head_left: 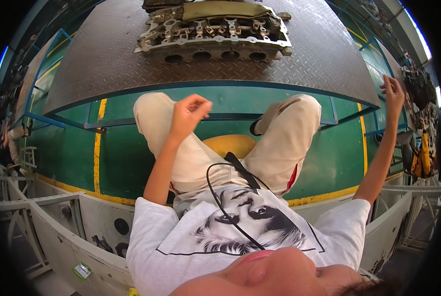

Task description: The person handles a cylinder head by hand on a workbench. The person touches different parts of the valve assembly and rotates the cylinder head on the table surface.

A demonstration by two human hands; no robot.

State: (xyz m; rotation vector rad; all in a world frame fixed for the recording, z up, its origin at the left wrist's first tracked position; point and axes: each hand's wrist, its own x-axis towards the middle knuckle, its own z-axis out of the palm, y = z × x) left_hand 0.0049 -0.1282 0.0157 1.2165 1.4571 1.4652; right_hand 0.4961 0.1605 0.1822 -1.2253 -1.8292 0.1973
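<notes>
My left hand [190,114] is raised in the air over my left knee, with its fingers curled in and slightly blurred. No object shows in it. Out to the far right, beside the table's right corner, my right hand [393,92] is lifted with its fingers loosely bent and apart, holding nothing that I can see. Neither hand touches the metal engine cylinder head [215,37], which lies across the table beyond my knees. Round openings line its near side, and a folded olive cloth [224,10] rests along its far part.
The table [102,54] has a dark tread-plate top and a blue frame. I sit on a yellow seat [230,144]; a black cable [210,182] hangs over my shirt. Grey metal structures [72,222] stand behind me. More tables and parts line both sides, and a person [8,148] is far left.
</notes>
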